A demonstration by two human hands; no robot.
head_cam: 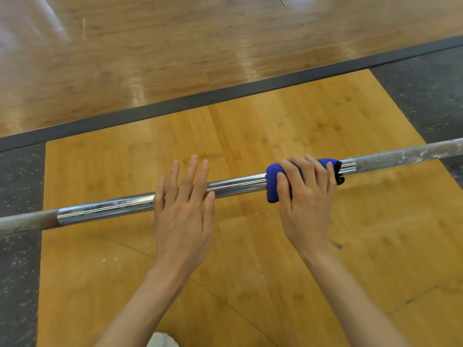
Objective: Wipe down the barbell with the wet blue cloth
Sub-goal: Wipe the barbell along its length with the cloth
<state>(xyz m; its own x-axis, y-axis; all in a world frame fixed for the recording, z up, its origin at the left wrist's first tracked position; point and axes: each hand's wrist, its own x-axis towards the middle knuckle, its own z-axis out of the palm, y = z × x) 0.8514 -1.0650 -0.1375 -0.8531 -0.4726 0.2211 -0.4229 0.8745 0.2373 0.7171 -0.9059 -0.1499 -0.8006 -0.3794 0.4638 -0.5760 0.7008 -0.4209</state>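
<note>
The barbell (235, 185) runs from 8 o'clock to 2 o'clock above the wooden platform (250, 246). The right hand (304, 196) grips the blue cloth (273, 184) wrapped round the shaft, right of centre. At 9 o'clock from it, the left hand (184, 209) rests flat on the bare shaft, fingers straight and spread.

A yellow wooden platform (250, 136) sits between black speckled rubber mats (20, 221), white dust scattered over it. Beyond a dark border strip (225, 96) lies glossy wood flooring (175, 41).
</note>
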